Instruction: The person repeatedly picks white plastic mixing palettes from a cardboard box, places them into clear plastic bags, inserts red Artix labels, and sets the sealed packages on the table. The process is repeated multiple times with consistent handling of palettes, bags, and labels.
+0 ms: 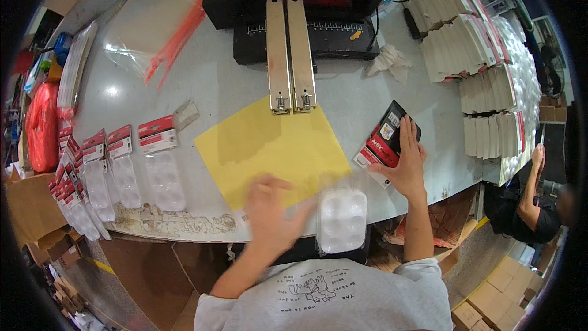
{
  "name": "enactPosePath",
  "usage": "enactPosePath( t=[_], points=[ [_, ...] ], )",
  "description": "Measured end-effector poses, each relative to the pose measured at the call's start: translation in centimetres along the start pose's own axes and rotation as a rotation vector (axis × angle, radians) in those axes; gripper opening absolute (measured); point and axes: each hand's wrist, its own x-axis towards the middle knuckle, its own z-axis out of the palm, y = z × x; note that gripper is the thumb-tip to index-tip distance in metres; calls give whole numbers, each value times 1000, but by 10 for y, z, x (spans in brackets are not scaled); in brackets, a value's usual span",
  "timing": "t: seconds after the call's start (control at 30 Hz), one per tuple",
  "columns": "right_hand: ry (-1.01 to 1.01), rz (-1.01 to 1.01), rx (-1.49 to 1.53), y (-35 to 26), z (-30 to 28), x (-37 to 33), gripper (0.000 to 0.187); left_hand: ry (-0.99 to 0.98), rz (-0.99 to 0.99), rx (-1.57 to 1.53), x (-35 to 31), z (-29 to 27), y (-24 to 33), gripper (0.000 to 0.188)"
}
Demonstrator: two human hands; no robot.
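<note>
My right hand [404,159] grips a black, red and white folded header card [384,141] on the table's right half, with the fingers along its right side and the thumb at its lower edge. My left hand [269,214], smeared by motion, is over the lower edge of a yellow sheet [269,147]; its fingers cannot be made out. Between my hands, at the table's front edge, is a white plastic palette [343,222] with round wells in a clear bag. The bag's upper end is blurred, and I cannot tell whether my left hand touches it.
A black machine [300,18] with two metal rails stands at the back, its rails reaching over the yellow sheet. Stacks of folded cards [459,49] line the right. Several bagged palettes [162,171] lie left, below clear bags [150,24]. A crumpled tissue [390,63] and another person [533,208] are right.
</note>
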Motion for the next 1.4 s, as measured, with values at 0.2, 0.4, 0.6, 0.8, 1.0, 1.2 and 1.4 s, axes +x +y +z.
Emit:
enactPosePath(
  t=[0.2, 0.4, 0.6, 0.8, 1.0, 1.2, 1.4],
  points=[
    [41, 14, 41, 13, 10, 0, 101, -93, -242, -424, -26, 59, 11, 16],
    [86, 101, 106, -8, 4, 4, 69, -95, -553, -1147, -4, 3, 2, 12],
    [-135, 55, 942, -68, -51, -1, 45, -167, -663, -1111, -4, -19, 13, 18],
    [-516, -98, 690, -113, -58, 21, 42, -114, -561, -970, -1, -22, 16, 15],
    [-534, -153, 628, -117, -56, 22, 39, -112, -567, -808, 3, -24, 14, 13],
    [-364, -187, 717, -109, -48, 24, 30, 15, -493, -645, 3, -25, 4, 17],
    [-718, 270, 1053, -96, -38, 14, 21, 229, -562, -811, 6, -21, -10, 21]
  ],
)
